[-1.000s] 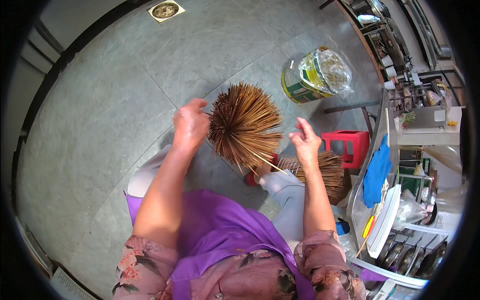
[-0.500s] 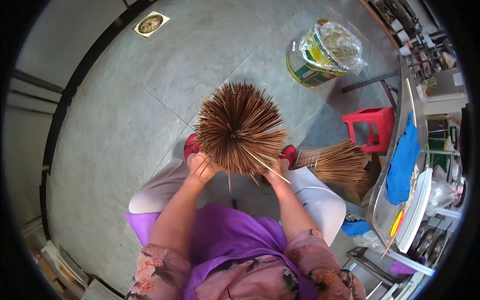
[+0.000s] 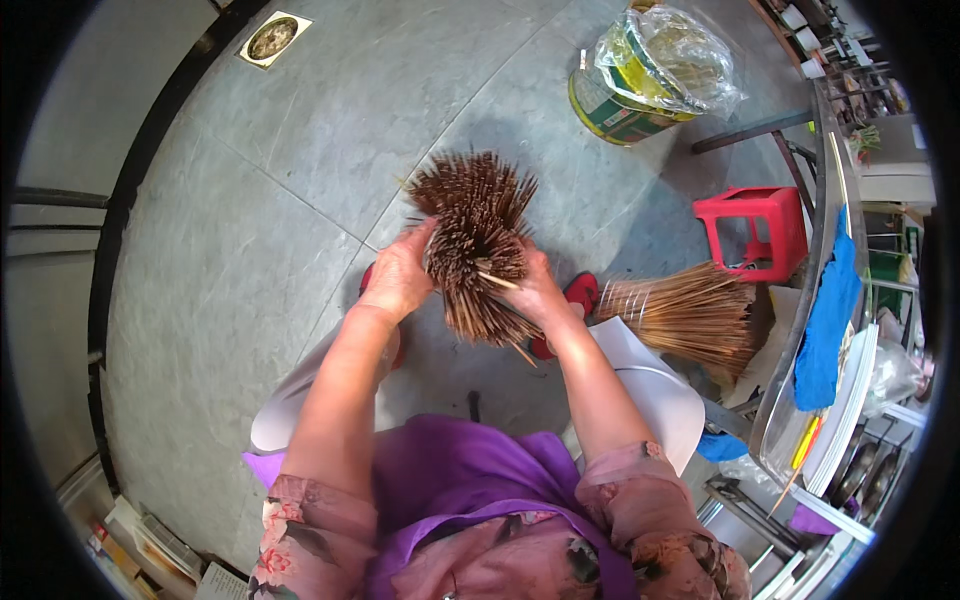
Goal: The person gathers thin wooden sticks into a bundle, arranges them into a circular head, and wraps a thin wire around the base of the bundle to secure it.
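Observation:
Between my knees I hold a bundle of thin brown sticks, its splayed tips facing up at me. My left hand presses round its left side near the top. On the opposite side my right hand grips it, fingers partly hidden by the sticks. The tips are squeezed in at the middle and flare out at the far and near sides. One pale stick pokes out beside my right hand. The bundle's lower part is out of sight beneath its tips.
A second bundle of sticks, bound with pale ties, lies to my right. Behind it stands a red stool. Farther off is a green bucket lined with clear plastic. A table edge at right carries a blue cloth and a yellow-handled tool.
Both hands have moved up from under the bundle's head to its sides near the tips. The wide round spread of sticks is now pinched narrower in the middle.

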`<state>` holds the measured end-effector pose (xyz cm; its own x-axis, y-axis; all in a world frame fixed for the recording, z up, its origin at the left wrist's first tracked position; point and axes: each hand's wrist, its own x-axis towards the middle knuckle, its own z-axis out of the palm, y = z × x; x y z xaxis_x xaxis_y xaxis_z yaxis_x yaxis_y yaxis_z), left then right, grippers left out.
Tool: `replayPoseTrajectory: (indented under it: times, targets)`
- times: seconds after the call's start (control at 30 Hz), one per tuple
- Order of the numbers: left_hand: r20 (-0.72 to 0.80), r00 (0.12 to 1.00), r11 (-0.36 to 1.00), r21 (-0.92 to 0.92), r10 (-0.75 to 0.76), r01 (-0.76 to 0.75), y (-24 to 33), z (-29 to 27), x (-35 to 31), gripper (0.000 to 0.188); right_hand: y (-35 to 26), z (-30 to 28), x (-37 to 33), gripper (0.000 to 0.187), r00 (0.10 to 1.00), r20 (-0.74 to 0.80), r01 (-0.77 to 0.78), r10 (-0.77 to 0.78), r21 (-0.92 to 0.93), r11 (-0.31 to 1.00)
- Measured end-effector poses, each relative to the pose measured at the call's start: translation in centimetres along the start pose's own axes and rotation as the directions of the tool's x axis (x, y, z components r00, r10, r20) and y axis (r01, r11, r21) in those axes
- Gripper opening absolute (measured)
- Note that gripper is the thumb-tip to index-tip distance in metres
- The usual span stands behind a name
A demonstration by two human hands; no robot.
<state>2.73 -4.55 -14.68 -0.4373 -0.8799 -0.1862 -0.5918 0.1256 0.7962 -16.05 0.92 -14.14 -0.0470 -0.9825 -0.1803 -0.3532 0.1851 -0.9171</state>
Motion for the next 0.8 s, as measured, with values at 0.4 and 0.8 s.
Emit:
replayPoseTrajectory:
  times: [0.4,0.8]
  targets:
    - [0.092,0.931,0.887,0.348,-0.353,0.302,1.4,-1.7,-2.0,0.021,5.8,-3.8,-4.2,0.03,0.914,-0.189,-0.339,0.359,0.129,0.932]
    - [0.05,0.892,0.842,0.358,-0.45,0.404,-2.6,-1.5,-2.9,0.049,11.8,3.1,-11.2,0.038,0.855,-0.048,-0.463,0.516,0.375,0.803]
